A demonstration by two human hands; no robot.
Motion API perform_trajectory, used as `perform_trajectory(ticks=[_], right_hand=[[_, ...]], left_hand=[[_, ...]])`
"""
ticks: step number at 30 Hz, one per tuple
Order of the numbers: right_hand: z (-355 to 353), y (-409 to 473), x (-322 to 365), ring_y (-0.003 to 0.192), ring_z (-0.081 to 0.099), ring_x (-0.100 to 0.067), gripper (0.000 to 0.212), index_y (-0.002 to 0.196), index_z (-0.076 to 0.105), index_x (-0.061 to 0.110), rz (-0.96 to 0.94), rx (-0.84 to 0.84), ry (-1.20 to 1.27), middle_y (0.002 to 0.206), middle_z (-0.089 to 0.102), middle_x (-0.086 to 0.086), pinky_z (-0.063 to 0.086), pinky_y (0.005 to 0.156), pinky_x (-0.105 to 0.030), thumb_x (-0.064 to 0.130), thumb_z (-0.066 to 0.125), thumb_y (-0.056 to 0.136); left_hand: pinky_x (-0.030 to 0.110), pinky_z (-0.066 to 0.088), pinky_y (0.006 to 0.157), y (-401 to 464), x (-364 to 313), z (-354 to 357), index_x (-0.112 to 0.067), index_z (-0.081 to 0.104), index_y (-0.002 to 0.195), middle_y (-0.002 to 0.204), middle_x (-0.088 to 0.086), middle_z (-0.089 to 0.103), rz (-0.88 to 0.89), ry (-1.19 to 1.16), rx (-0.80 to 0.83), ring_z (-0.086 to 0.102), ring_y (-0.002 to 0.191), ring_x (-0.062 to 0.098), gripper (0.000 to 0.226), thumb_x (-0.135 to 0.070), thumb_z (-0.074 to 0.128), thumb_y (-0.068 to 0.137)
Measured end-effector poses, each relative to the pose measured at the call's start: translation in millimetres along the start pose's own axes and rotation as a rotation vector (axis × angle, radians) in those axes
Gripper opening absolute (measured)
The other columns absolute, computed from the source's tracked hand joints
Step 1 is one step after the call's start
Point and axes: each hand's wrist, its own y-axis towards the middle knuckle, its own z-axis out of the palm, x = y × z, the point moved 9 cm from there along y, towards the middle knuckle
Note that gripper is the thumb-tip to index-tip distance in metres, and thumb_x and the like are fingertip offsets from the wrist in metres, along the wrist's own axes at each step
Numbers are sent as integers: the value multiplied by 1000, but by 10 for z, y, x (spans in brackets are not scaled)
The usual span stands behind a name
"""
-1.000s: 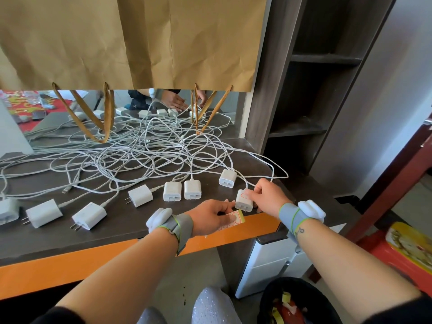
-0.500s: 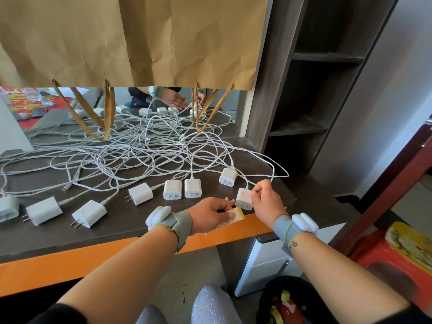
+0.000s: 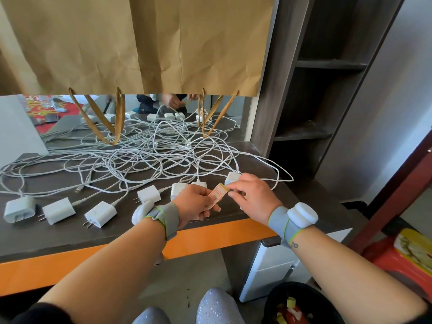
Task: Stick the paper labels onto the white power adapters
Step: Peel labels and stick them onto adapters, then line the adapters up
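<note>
L hand grips label sheet; R hand pinches its top edge. Risk: label tearing/curling w/ hasty peel.

Your one head camera looks forward and down, close over the counter edge, your hands near mid-frame.

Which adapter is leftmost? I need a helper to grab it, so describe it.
On the dark desk with the orange front edge, follow the adapter row to its left end. The leftmost adapter lies there, rounder than its boxy neighbour.
</note>
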Motion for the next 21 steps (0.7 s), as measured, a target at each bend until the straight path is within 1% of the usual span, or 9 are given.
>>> perform_trajectory(ticks=[2, 4, 7, 9, 11, 12, 15, 18, 21], right_hand=[[36, 31, 70, 93, 51, -25, 24, 108, 68, 12, -30, 28, -74, 92, 58, -11, 43, 84, -34, 18, 58, 88], [54, 45, 120, 94, 50, -27, 25, 110, 68, 15, -56, 45, -117, 91, 57, -13, 43, 83, -37, 20, 56, 89], [90, 47, 133, 95, 47, -26, 26, 111, 67, 20, -65, 91, -144, 92, 56, -10, 39, 82, -33, 21, 52, 91], [135, 49, 112, 97, 45, -24, 27, 113, 66, 22, -46, 147, -139, 95, 55, -9, 36, 85, -33, 20, 49, 91], [176, 56, 83, 100, 44, -23, 27, 112, 66, 21, -8, 198, -77, 94, 55, -6, 36, 89, -34, 20, 50, 91], [191, 61, 70, 101, 43, -22, 26, 111, 67, 20, 10, 215, -31, 90, 53, -1, 35, 90, -32, 19, 51, 91], [208, 75, 25, 94, 41, -15, 21, 104, 69, 17, 68, 223, 78, 76, 41, 15, 30, 83, -23, 20, 55, 89], [195, 83, -15, 87, 42, -11, 17, 97, 72, 19, 106, 208, 134, 74, 44, 14, 32, 81, -23, 23, 60, 86], [165, 98, -29, 80, 44, -9, 14, 90, 73, 16, 120, 186, 158, 72, 46, 12, 33, 76, -23, 25, 64, 83]], left_hand=[[18, 34, 36, -16, -27, -9, -8, 62, 89, 72, 7, 70, 12, 5, 19, 47, 39, 9, 11, -11, 52, 93], [19, 36, 37, -36, -65, -36, -9, 63, 90, 72, 4, 71, 39, 67, 25, 51, 40, 9, 11, -13, 53, 92], [22, 43, 43, -59, -124, -44, -10, 64, 91, 74, 2, 72, 84, 136, 57, 59, 46, 9, 11, -16, 54, 92], [22, 46, 45, -74, -167, -48, -11, 64, 92, 75, 3, 72, 112, 159, 67, 61, 49, 9, 12, -18, 55, 92], [19, 45, 46, -88, -212, -40, -13, 65, 89, 75, 4, 72, 139, 181, 73, 60, 50, 8, 12, -18, 55, 92], [18, 45, 46, -91, -232, -34, -15, 65, 87, 74, 4, 72, 150, 195, 76, 59, 50, 7, 11, -18, 55, 92], [20, 45, 49, -97, -279, -22, -19, 64, 85, 72, 1, 71, 185, 264, 76, 56, 51, 6, 12, -20, 54, 92], [16, 42, 45, -102, -318, -29, -23, 64, 85, 69, -2, 70, 231, 328, 67, 54, 51, 5, 12, -24, 55, 92], [15, 40, 40, -97, -346, -34, -27, 64, 81, 55, -6, 67, 262, 364, 51, 50, 44, 3, 13, -27, 56, 91]])
